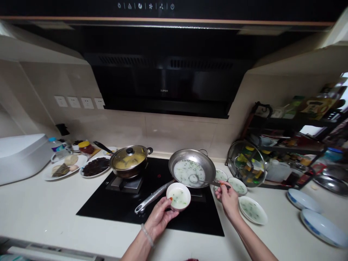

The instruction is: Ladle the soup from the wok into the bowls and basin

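My left hand point(161, 216) grips a small white bowl point(178, 197) by its side, thumb at the rim. Pale soup with green bits lies in the bowl, which is held just in front of the wok. In my right hand point(227, 199) is the handle of a ladle point(193, 178), whose head sits in the soup inside the steel wok point(209, 169). The wok stands on the black cooktop point(108, 210), its long handle point(153, 197) pointing to the front left. Beside my right hand, a filled bowl point(252, 210) and another filled bowl point(237, 186) rest on the counter.
A lidded pan point(129, 162) with yellow food stands on the left burner. Plates of food, including a dark-food plate point(95, 166), lie left of it. At right are a glass lid point(247, 164), a loaded rack point(288, 148) and blue-rimmed dishes point(323, 226). The range hood point(163, 79) hangs overhead.
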Available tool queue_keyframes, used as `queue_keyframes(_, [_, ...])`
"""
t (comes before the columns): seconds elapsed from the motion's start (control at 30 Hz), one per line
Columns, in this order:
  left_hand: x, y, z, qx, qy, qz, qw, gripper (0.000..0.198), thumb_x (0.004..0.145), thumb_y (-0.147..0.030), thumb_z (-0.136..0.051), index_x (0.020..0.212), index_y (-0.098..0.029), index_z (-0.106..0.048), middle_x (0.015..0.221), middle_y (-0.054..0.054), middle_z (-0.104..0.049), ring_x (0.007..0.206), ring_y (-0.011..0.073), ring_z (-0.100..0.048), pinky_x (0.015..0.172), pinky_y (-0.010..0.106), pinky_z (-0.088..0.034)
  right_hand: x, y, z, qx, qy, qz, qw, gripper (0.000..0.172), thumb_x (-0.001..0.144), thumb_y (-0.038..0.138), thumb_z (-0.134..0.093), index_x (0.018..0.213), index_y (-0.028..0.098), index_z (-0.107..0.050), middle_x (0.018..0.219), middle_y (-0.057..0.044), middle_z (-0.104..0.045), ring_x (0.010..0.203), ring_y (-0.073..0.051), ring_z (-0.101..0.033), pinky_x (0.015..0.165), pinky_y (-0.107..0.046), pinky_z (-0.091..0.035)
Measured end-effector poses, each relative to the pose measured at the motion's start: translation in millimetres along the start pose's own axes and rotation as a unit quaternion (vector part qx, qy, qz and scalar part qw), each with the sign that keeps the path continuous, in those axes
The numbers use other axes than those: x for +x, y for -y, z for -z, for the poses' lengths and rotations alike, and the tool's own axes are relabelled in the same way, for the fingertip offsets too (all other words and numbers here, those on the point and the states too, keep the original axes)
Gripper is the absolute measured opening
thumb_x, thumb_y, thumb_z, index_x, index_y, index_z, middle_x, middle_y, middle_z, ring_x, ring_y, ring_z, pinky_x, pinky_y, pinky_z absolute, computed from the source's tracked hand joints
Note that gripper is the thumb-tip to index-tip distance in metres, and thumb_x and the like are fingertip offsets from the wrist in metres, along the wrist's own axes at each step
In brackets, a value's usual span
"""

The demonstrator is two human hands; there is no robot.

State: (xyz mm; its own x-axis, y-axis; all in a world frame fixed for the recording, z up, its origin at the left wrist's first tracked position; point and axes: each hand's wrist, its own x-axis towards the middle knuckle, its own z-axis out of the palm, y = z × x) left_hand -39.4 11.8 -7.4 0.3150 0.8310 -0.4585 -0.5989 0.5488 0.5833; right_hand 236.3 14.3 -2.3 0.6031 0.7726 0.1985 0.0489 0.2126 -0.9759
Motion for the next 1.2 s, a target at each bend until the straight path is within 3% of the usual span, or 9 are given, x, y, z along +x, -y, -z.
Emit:
queue_keyframes(0.43, [-2, -2, 0.4, -0.005, -0.003, -0.001, 1.000, 0.018, 0.077, -0.013, -0.063, 0.085, -0.016, -0.047, 0.068, 0.004, -0.064, 0.058, 0.0186, -0.067, 0.059, 0.031, -0.056, -4, 5, -2, -0.006, -0.004, 0.005, 1.000, 0.043, 0.074, 0.053, -0.060, 0.096, 0.016, -0.055, 0.052, 0.005, -0.053, 0.042, -0.011, -0.049, 0.039, -0.022, -0.041])
queue_keyframes(1.2, [9, 15, -26.7, -0.019, -0.015, -0.042, 0.999, 0.016, 0.079, -0.013, -0.061, 0.092, -0.011, -0.052, 0.077, 0.009, -0.065, 0.066, 0.0189, -0.067, 0.061, 0.030, -0.058, 19, 12, 12, 0.057, 0.010, -0.036, 0.998, 0.045, 0.066, 0.055, -0.066, 0.089, 0.018, -0.055, 0.049, 0.006, -0.052, 0.042, -0.012, -0.050, 0.037, -0.022, -0.038])
